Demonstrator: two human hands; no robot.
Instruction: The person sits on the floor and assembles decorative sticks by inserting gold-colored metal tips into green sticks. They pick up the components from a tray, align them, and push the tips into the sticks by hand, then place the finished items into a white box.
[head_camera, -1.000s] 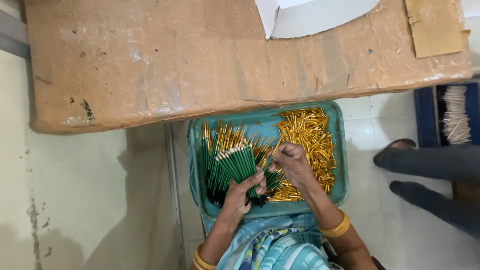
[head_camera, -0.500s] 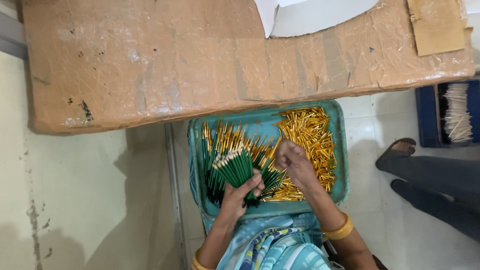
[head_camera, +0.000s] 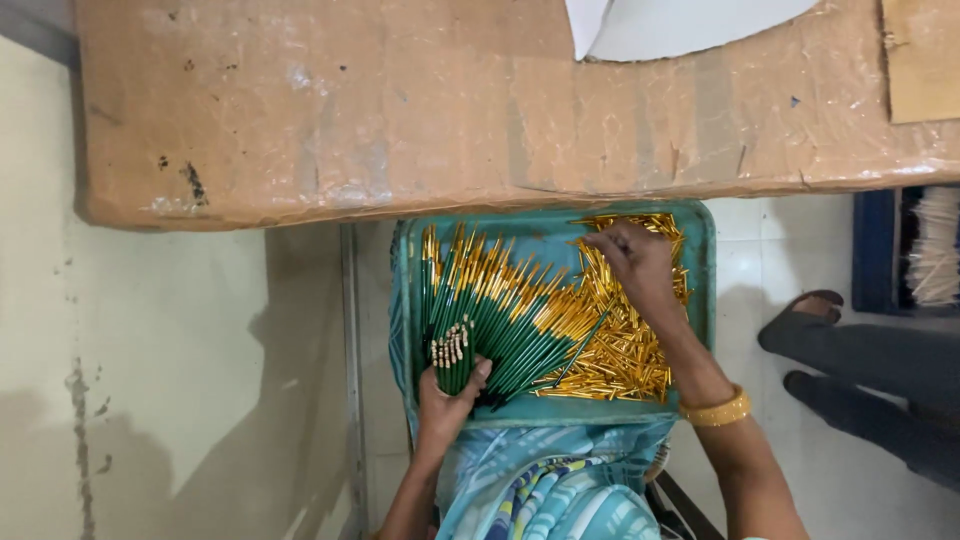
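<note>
Green pencil-like sticks (head_camera: 500, 320) lay fanned in the teal tray (head_camera: 700, 290) on the person's lap, under the desk (head_camera: 400, 110) edge, handy to both hands. The left hand (head_camera: 445, 400) gripped a bundle (head_camera: 452, 355) upright, fingers closed around it. The right hand (head_camera: 635, 265), earlier beside the bundle, had moved out over the gold caps (head_camera: 630, 345), fingers pinched narrow; their contents could not be told.

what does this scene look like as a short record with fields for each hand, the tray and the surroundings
left hand: grips a small bunch of thin green sticks with gold tips
right hand: fingers down in the loose pile of small gold metal caps
tray: teal plastic tray on the lap, fanned green sticks left, caps right
above: brown cardboard-covered tabletop
right edge: another person's dark-clad legs on the tiled floor
</note>
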